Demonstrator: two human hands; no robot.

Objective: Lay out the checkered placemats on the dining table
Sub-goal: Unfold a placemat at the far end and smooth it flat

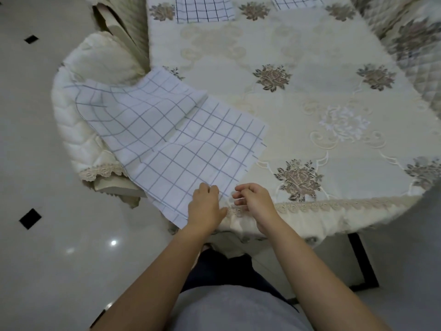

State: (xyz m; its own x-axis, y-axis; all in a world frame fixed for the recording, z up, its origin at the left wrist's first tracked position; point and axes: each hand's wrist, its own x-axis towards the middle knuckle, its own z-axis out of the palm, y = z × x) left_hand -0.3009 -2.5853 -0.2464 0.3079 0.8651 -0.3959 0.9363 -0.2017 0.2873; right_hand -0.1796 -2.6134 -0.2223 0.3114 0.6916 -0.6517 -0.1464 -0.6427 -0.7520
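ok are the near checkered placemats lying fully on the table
No, the near checkered placemats hang out past the left edge of the table, over the cushioned chair.

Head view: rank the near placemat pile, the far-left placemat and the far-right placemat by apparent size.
1. near placemat pile
2. far-left placemat
3. far-right placemat
The far two are cropped and distant: true sizes unsure.

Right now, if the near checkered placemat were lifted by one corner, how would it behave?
Likely floppy: the checkered placemat sags and ripples where it overhangs the table. Probably light, since it looks like thin cloth.
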